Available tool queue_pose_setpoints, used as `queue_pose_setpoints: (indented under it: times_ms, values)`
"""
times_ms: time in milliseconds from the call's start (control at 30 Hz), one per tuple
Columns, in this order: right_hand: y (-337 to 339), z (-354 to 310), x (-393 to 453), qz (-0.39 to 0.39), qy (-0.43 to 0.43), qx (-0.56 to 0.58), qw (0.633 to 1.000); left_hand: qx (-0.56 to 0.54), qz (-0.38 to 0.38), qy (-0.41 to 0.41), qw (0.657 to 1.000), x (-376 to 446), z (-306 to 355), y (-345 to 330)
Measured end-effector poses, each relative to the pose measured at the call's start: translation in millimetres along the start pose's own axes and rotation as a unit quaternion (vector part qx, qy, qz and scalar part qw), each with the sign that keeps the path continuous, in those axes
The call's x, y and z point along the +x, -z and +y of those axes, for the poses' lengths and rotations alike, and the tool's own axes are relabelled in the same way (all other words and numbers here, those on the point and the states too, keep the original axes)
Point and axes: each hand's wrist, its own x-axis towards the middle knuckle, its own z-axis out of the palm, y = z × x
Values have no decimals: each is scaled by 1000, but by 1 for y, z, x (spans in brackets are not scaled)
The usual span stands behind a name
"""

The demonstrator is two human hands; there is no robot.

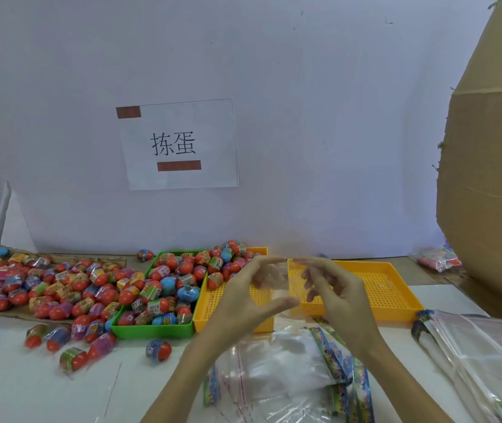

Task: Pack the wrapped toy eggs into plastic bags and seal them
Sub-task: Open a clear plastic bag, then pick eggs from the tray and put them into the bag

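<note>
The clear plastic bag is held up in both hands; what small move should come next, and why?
Probably pull the bag's mouth open. Both the left hand and the right hand pinch the clear plastic bag above the yellow trays, and it looks empty, while wrapped eggs fill the green tray within reach.

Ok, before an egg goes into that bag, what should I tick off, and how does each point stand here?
1. Bag held by both hands: ok, left hand and right hand pinch it above the yellow trays.
2. Bag mouth open: cannot tell, the film is clear and blurred.
3. Bag empty: cannot tell.
4. Eggs within reach: ok, the green tray beside the left hand is full.
5. A hand free to pick: not ok, both are on the bag.
6. Spare bags: ok, a pile lies below the hands.
</note>
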Motion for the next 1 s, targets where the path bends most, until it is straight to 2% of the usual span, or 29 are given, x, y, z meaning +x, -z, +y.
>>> queue_pose_setpoints:
  times_ms: [133, 200, 333, 433, 533, 700, 800, 867, 1000]
  values:
    - [-2, -7, 2, -29, -5, -11, 1000, -9, 1, 8, 1000, -2, 2, 13]
    - [-5, -9, 6, -52, -13, -17, 998, -11, 29, 0, 1000, -4, -1, 19]
    - [-17, -3, 20, -67, -43, -4, 997, -46, 185, 31, 981, -9, -17, 37]
    - [-34, 11, 39, -63, -34, -99, 993, -85, 253, 47, 963, -9, -30, 51]
    - [-59, 26, 58, -116, 8, -241, 963, -119, 281, 40, 952, -11, -34, 55]
    - [-101, 49, 76, -233, 86, -416, 875, -135, 304, 32, 942, -13, -36, 58]
    - [-116, 58, 78, -246, 97, -498, 826, -152, 297, 35, 942, -12, -39, 60]
    - [-122, 64, 79, -236, 86, -525, 813, -157, 283, 44, 945, -12, -40, 60]
    - [-127, 69, 76, -229, 75, -520, 819, -161, 265, 65, 948, -12, -42, 60]
